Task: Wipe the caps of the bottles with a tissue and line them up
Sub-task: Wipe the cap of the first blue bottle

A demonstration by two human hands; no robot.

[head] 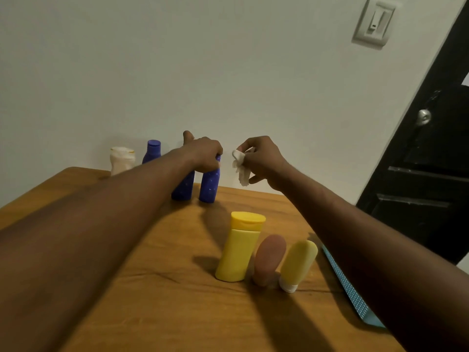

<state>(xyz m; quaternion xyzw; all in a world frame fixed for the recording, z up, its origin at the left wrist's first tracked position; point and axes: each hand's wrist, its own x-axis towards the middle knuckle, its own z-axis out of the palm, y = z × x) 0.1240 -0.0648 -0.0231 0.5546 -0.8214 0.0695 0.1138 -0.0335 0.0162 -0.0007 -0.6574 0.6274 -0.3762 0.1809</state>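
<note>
A pale wall [177, 72] fills the far side of a room, meeting the far edge of a wooden table [152, 301] with dark grain lines. A black panelled door [431, 174] stands at the right. A person's two bare arms reach over the table toward the wall.

The left hand [203, 152], fingers curled, grips the top of the right blue bottle [209, 186], which stands upright near the table's far edge, just beside the middle blue bottle [184, 188] (partly hidden by the left arm). The right hand [264, 161] hangs in the air just right of that gripped cap, its thumb and fingers pinching a crumpled white tissue [241, 166] that touches no bottle.

Farther left along the wall stand the left blue bottle [152, 153], its cap showing, and a white bottle [121, 160]. Nearer, right of centre, a yellow bottle [238, 252], a pink tube [269, 260] and a yellow tube [298, 262] (standing on its white cap) make a close row.

A blue dotted sheet [352, 293] lies at the table's right edge under the right arm. A light switch [374, 22] sits high on the wall, and a round metal knob [423, 116] shows on the door.
</note>
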